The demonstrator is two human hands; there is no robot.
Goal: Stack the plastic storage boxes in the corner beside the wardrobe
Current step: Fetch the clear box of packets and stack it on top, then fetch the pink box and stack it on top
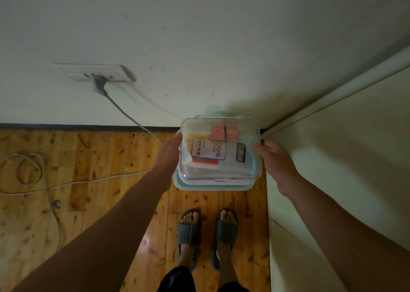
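A clear storage box (220,148) is seen in the far corner where the wall (199,36) meets the wardrobe (332,158), resting on a pale teal box (213,186) on the wooden floor (88,180). Both bare arms are stretched forward and down. The left hand (169,152) is laid flat against the clear box's left side, fingers extended. The right hand (275,160) is placed against its right side, fingers slightly curled, beside the wardrobe. The box is pressed between open palms; whether the fingers are closed around it cannot be told. A packet marked "Drink Straw" (214,150) is visible through the lid.
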